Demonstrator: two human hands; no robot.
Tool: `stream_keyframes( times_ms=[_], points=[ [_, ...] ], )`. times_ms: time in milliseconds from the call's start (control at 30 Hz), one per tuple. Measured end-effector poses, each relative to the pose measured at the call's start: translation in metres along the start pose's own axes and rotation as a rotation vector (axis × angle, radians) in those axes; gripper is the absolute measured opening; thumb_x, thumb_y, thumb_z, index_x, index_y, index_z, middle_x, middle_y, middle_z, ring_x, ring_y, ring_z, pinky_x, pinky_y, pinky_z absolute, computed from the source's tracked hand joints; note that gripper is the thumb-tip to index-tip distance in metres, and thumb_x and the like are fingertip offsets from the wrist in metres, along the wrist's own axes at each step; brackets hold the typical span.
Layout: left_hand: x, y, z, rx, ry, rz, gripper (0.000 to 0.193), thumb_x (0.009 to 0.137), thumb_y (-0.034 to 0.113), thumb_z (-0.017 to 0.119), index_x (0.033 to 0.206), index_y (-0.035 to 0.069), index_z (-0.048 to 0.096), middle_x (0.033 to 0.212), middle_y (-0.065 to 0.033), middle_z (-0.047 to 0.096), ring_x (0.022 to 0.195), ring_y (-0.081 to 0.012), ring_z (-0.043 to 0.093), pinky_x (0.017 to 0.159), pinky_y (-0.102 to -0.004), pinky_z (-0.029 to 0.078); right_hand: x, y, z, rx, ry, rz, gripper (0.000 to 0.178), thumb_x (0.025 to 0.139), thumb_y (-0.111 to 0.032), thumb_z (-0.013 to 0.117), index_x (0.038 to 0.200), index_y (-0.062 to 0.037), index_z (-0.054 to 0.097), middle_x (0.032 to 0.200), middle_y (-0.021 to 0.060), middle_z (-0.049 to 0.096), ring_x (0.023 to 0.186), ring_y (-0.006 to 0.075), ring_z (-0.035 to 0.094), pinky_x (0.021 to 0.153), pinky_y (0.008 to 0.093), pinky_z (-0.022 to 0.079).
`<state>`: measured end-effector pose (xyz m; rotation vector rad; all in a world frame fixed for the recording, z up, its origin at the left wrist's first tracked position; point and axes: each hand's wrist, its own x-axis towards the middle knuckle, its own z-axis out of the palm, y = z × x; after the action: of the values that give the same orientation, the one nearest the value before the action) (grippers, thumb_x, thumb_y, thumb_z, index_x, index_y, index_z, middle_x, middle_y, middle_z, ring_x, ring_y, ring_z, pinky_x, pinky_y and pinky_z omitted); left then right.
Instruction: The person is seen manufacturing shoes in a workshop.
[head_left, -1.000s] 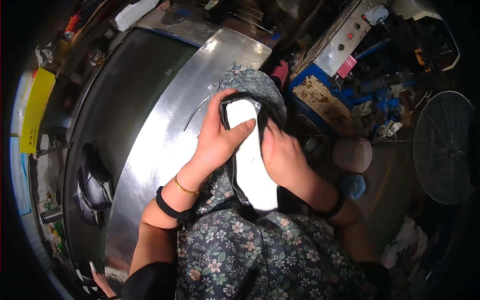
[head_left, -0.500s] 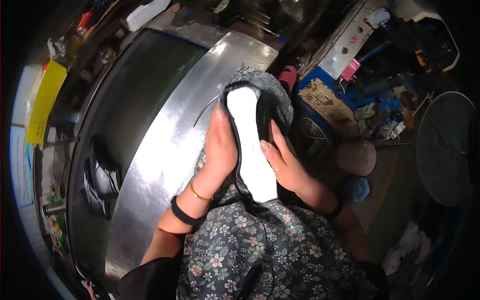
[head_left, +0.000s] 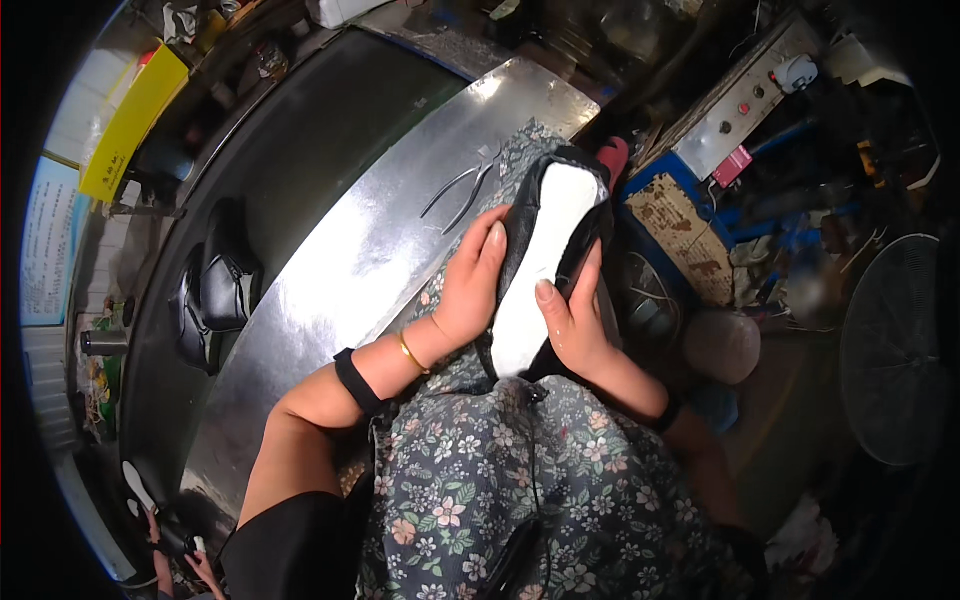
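A black shoe upper lies sole side up above my lap, its long white insole (head_left: 548, 260) facing me and its black edges standing up around it. My left hand (head_left: 473, 284) presses along the left side, fingers wrapped around the black edge. On the other side my right hand (head_left: 580, 322) grips the shoe, its thumb resting on the white insole and its fingers behind the black side. The shoe's near end touches my floral apron (head_left: 470, 480). Metal pliers (head_left: 462, 196) rest on the steel ledge (head_left: 330, 255), to the left of the shoe's far end.
Two black shoes (head_left: 228, 280) stand on the dark conveyor belt (head_left: 330, 120) at left. Another person's hands (head_left: 205, 572) show at the lower left. A control panel (head_left: 750, 105), a round stool (head_left: 722, 347) and a large fan (head_left: 890, 350) stand at right.
The shoe has turned so its far end leans right. My left hand sits lower along its side. The pliers show more fully. My view has shifted, and another person's hands show more at lower left.
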<state>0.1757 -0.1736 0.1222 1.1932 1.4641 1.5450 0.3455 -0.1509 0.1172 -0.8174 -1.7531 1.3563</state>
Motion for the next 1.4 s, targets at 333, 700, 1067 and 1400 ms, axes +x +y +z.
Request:
stream_keyframes(
  times_ms=[333,700,1067,1400],
  points=[
    [0.083,0.043,0.023,-0.013,-0.489,-0.061,0.052,0.103,0.046,0.051,0.134,0.006,0.057,0.131,-0.0109,0.061,0.119,-0.0218,0.058,0.101,-0.0338,0.046,0.081,-0.017,-0.059,0.629,0.070,0.157,0.070,0.106,-0.053,0.033,0.152,-0.0007,0.033,0.153,0.0143,0.040,0.142,0.0234,0.037,0.118,0.0353,0.027],
    [0.090,0.016,0.024,-0.328,-0.556,-0.024,0.042,0.105,0.026,0.053,0.140,0.004,0.050,0.134,-0.0070,0.056,0.124,-0.0159,0.050,0.108,-0.0307,0.037,0.107,-0.021,-0.069,0.552,-0.143,0.294,0.041,0.107,-0.027,0.045,0.138,-0.0001,0.050,0.138,0.0104,0.052,0.132,0.0184,0.045,0.114,0.0328,0.031],
    [0.090,0.055,0.025,-0.034,-0.755,0.067,0.080,0.098,0.058,0.052,0.154,0.003,0.032,0.156,-0.0212,0.036,0.145,-0.0302,0.033,0.119,-0.0401,0.024,0.094,-0.038,-0.093,1.117,-0.279,0.180,0.058,0.107,-0.037,0.038,0.150,0.0008,0.034,0.148,0.0151,0.046,0.137,0.0269,0.044,0.116,0.0424,0.033],
    [0.109,0.112,-0.009,0.876,-0.537,0.739,0.119,0.074,0.057,0.074,0.158,0.001,0.012,0.164,-0.0257,0.008,0.153,-0.0427,0.003,0.121,-0.0571,0.005,0.010,-0.055,-0.137,0.361,0.010,0.438,0.057,0.101,-0.035,0.046,0.144,0.0032,0.042,0.145,0.0208,0.048,0.132,0.0280,0.050,0.112,0.0397,0.039]
  ],
)
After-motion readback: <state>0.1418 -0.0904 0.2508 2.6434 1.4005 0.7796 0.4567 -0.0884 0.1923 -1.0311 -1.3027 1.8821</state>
